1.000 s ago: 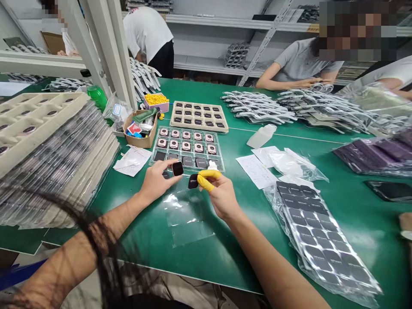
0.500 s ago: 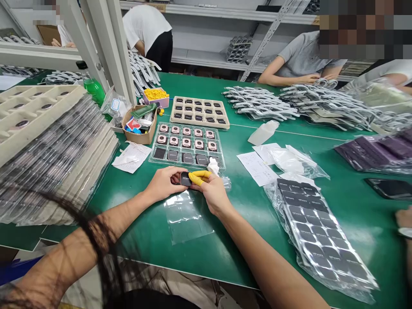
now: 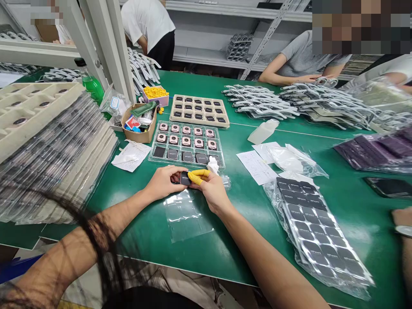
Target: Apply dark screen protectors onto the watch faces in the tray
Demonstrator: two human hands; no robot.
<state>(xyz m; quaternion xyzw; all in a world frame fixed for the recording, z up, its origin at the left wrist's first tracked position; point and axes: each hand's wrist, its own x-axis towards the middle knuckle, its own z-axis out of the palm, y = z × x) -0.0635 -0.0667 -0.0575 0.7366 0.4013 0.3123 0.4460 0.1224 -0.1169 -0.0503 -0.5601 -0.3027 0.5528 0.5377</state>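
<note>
Between both hands, just in front of the clear tray, is a small square watch head (image 3: 185,178) with a black face and faint white print. The fingers of my left hand (image 3: 163,182) grip its left side. My right hand (image 3: 210,188), with yellow finger cots on thumb and finger, pinches its right edge. Beyond them, the clear plastic tray (image 3: 222,148) holds rows of pink watch heads (image 3: 186,140) with dark round centres, and a front row of black printed squares (image 3: 187,157). A crumpled white tissue (image 3: 213,165) lies at its near right corner. Below my hands is a clear plastic bag (image 3: 188,223).
Stacked trays (image 3: 58,159) rise at left. A beige tray (image 3: 199,121) of black pieces stands behind the clear one, beside a cardboard box (image 3: 138,134) of odds and ends. To the right lie papers (image 3: 255,167), sheets of black stickers (image 3: 317,227) and a phone (image 3: 389,187). Co-workers sit opposite.
My hands hold the watch head in nearly the same place, its printed face a little more upright. At the right edge, another person's wrist has come slightly further into view.
</note>
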